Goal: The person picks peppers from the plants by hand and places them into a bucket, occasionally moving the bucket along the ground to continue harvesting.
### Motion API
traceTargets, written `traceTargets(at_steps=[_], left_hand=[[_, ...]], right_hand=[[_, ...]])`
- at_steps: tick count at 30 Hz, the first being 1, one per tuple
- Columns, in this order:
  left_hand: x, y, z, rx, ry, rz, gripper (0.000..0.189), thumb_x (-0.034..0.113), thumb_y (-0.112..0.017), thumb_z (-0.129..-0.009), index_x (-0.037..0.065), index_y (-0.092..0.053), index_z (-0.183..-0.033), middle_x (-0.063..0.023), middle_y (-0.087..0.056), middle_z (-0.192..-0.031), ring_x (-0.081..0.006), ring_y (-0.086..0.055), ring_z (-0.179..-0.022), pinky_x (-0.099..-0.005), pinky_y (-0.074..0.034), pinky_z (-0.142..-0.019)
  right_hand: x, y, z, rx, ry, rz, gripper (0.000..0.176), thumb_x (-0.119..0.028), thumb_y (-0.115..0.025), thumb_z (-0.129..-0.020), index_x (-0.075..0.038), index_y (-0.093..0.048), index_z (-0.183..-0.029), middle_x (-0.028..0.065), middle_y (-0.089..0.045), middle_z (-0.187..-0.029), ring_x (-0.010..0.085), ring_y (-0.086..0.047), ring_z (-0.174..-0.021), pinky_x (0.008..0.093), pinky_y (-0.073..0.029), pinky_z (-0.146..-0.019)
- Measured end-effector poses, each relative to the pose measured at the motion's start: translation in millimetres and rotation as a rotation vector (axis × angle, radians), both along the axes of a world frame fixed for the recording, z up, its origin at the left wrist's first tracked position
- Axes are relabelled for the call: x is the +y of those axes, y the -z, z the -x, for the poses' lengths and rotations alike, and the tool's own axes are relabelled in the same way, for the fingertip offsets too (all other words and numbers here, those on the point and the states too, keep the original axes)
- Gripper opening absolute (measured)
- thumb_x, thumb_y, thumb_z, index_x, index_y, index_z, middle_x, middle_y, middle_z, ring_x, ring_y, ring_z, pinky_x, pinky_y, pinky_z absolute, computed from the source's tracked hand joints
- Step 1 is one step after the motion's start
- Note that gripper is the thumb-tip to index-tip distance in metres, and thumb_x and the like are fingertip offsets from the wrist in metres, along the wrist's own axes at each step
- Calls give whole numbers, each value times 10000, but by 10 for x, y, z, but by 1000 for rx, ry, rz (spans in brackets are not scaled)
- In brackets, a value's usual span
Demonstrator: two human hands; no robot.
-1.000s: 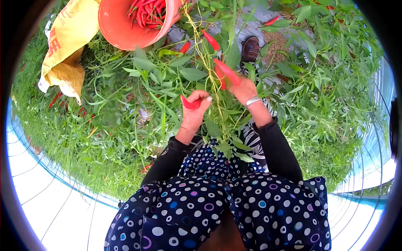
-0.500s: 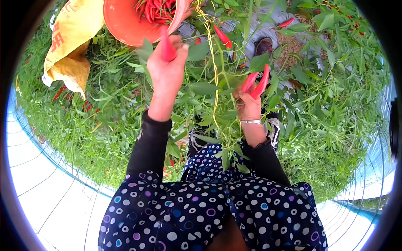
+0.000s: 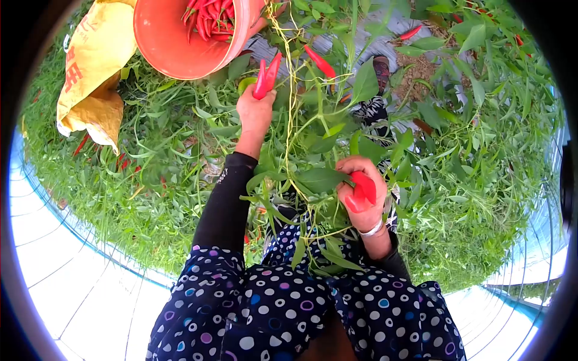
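Observation:
Two red chili peppers stick up from my left hand, whose fingers are closed around their lower ends. This hand is below the red bucket, which holds a heap of red chilies. Closer to my body, my right hand is curled around red chili peppers; their exact number is hard to make out. Its fingertips are beside the leaves of a pepper plant that stands between my arms. Another red chili hangs on that plant, above and between the hands.
A yellow sack lies left of the bucket. Yellow string runs down through the plant. A shoe rests near grey ground sheeting. Dense green plants spread on both sides, with a loose red chili at upper right.
My left hand has shifted right and slightly down, and two chilies now show in it. My right hand has come down toward my body, its chilies tipped downward. The bucket appears slightly further left.

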State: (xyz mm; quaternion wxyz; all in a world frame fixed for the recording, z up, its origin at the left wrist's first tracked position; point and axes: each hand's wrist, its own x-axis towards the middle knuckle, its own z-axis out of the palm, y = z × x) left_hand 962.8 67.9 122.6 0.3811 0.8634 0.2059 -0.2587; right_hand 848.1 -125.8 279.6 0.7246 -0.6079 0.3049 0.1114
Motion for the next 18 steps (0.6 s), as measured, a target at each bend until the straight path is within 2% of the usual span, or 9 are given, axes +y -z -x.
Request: traceTargets(at_steps=[1,2,3,7,9,12,15,16,18], left_hand=[[-70,-158,26,-23,-104,84,218,140,-657,-710,7,-584,-867,-45,-591,-725,-126,-532,-654,-266,-432,-649],[-59,-174,97,-88,-227,314,202,62,-638,-731,7,-558,-908,11,-552,-766,-72,-478,-694,-224,-412,-658],[-51,-237,167,-115,-289,446,246,43,-635,-736,14,-534,-958,4,-547,-820,-79,-482,-723,-218,-407,-693],[-134,-936,392,-36,-315,585,250,23,-617,-756,19,-518,-985,-9,-545,-857,-83,-487,-749,-222,-403,-725],[-93,-1122,567,184,-542,836,276,9,-604,-762,18,-510,-1022,-7,-546,-863,-87,-502,-769,-228,-410,-723],[-16,-1423,881,262,-435,744,368,-38,-609,-735,21,-488,-1078,-7,-553,-834,-126,-531,-749,-257,-435,-724],[154,-1534,882,25,-629,697,414,-94,-567,-702,36,-465,-1082,-57,-548,-939,-154,-545,-765,-276,-449,-727],[306,-1600,831,53,-608,717,443,-77,-575,-687,35,-451,-1097,-78,-538,-977,-172,-550,-779,-300,-461,-720],[279,-1819,671,-98,-686,775,421,-40,-588,-680,34,-466,-1076,-77,-548,-947,-166,-543,-753,-303,-462,-653]], right_hand=[[3,-13,-9,-18,-26,41,245,86,-534,-617,-7,-492,-840,98,-562,-856,156,-532,-784,249,-419,-742],[9,3,-44,-41,-50,82,247,89,-540,-615,-7,-491,-838,100,-563,-852,160,-532,-779,250,-419,-734],[14,13,-74,-133,-56,126,256,107,-526,-612,-28,-498,-828,74,-545,-790,161,-538,-693,261,-440,-629],[23,-28,-51,-127,-49,102,257,112,-512,-600,-29,-491,-814,76,-525,-744,154,-510,-626,253,-426,-570],[18,-30,-49,-145,-89,143,261,111,-509,-593,-28,-490,-814,74,-521,-733,153,-509,-625,246,-424,-568],[43,-73,-104,-192,-141,250,257,104,-506,-583,-23,-493,-805,70,-520,-704,155,-506,-599,239,-423,-562],[140,-318,-81,-197,-80,187,189,60,-545,-602,-29,-508,-765,66,-539,-679,165,-522,-561,273,-432,-581],[144,-456,-111,-360,-188,201,188,17,-603,-606,-44,-516,-760,57,-551,-682,171,-549,-589,287,-438,-595],[201,-549,-49,-310,-311,233,227,-39,-670,-604,-58,-527,-779,51,-562,-703,190,-570,-621,294,-445,-605]])
